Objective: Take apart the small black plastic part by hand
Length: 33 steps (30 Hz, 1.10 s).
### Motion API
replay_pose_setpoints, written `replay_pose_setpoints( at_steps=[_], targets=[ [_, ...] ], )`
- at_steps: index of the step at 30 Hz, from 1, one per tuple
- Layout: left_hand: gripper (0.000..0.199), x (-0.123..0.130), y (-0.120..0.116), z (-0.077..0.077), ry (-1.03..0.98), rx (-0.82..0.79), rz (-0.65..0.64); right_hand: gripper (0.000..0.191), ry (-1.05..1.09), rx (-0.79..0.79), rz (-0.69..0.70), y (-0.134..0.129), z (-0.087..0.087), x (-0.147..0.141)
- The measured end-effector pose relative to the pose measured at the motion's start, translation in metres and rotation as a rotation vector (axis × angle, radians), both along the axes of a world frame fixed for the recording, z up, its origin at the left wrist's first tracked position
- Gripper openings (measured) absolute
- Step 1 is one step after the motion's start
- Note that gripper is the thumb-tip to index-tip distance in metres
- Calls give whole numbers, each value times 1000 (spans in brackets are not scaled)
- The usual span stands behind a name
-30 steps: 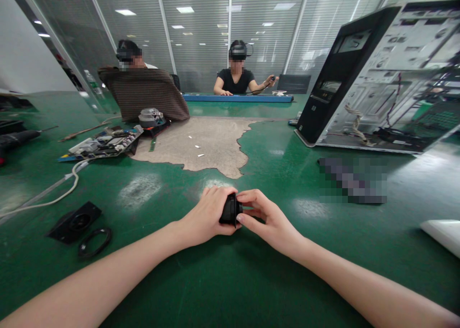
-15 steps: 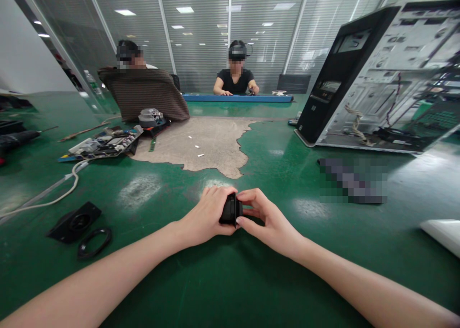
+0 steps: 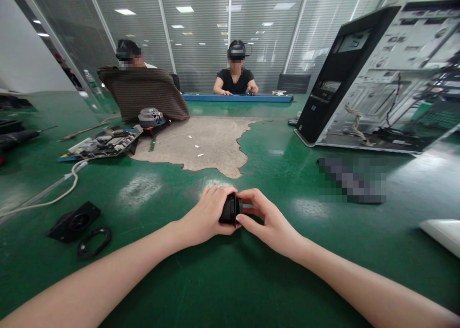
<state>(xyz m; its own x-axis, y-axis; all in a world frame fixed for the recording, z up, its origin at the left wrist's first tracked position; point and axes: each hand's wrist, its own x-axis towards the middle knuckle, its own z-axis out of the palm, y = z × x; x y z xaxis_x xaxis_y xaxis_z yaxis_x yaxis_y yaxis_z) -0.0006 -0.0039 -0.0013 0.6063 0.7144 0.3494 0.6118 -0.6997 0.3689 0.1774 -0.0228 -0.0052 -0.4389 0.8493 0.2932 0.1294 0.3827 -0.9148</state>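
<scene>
A small black flanged part (image 3: 227,210), its exact kind unclear, is held between both hands over the green tabletop. My left hand (image 3: 203,213) wraps round its wider left side, thumb below and fingers over the top, hiding much of it. From the right, my right hand (image 3: 268,218) is closed on the round end beside the flange with thumb and fingertips. To the left lie a black housing (image 3: 76,221) with a round opening and a black ring (image 3: 94,242), close beside each other.
A circuit board (image 3: 104,143) and a white cable (image 3: 74,177) lie at left. A torn grey-brown patch (image 3: 201,141) covers the table's middle. An opened computer tower (image 3: 345,79) stands at right, near a blurred dark object (image 3: 352,180). Two people (image 3: 235,79) sit across the table.
My right thumb and fingers have shifted very slightly at the black part's round end. My left hand keeps the same grip.
</scene>
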Motion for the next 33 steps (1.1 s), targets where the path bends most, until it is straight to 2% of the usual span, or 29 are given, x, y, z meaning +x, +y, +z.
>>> replay_pose_setpoints(
  at_steps=[4,10,16,22,28,33],
  targets=[
    [58,0,0,0,8,5,-2,31,5,42,0,-1,1,1],
    [59,0,1,-2,-11,10,-6,18,7,29,-9,0,-2,2],
    [57,0,0,-1,-21,-7,3,28,1,-12,-23,0,-1,1],
    [57,0,-1,0,-18,-4,2,26,-18,18,-6,-2,3,1],
    [58,0,-1,-1,-25,1,-1,21,10,21,-18,-1,0,1],
    [57,0,0,-2,-21,1,2,30,-2,3,-23,-2,-2,1]
  ],
)
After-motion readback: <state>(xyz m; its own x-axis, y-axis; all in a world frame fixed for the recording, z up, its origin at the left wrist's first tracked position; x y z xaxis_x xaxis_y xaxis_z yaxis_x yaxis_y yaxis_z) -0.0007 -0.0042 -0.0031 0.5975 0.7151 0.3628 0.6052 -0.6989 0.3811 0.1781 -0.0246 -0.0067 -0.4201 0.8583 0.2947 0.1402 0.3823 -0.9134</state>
